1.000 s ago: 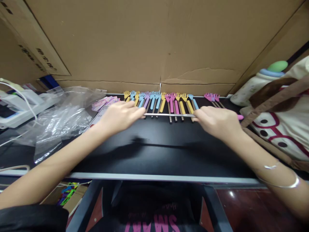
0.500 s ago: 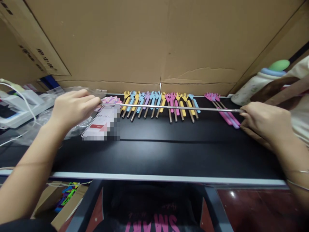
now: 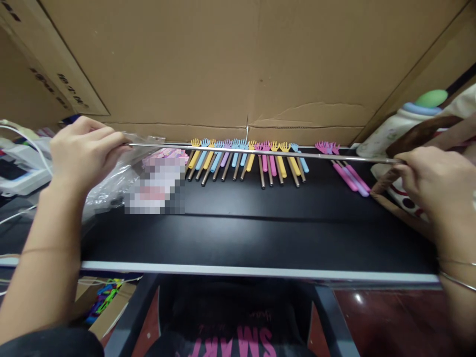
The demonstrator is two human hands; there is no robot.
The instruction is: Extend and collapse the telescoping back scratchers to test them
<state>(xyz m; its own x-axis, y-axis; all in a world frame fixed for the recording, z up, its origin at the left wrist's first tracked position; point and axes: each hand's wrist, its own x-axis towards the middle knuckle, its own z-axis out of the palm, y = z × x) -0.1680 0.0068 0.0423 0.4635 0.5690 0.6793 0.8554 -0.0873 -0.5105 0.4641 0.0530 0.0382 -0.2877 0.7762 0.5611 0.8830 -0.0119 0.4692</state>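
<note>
I see one cardboard wall [image 3: 238, 64] standing behind the row of scratchers [image 3: 245, 158], and one black table [image 3: 260, 233] under it. Right of the row sits one cream bag [image 3: 464, 106] with a brown strap. A white bottle [image 3: 394, 131] with a green cap is against it; in it or beside it, I cannot tell. Left of the row lies one clear plastic bag [image 3: 107, 176], contents unreadable from here.

One long thin metal rod [image 3: 260, 152] hangs level just above the row, crossing its coloured heads. My left hand [image 3: 84, 153] is pinched on the rod's end left of the row. My right hand [image 3: 435, 181] is closed around the other end, right of the row.

The row itself: I count about thirteen small hand-shaped scratchers, yellow, blue, purple and pink. Three more scratchers [image 3: 345, 171] lie just right of it.
</note>
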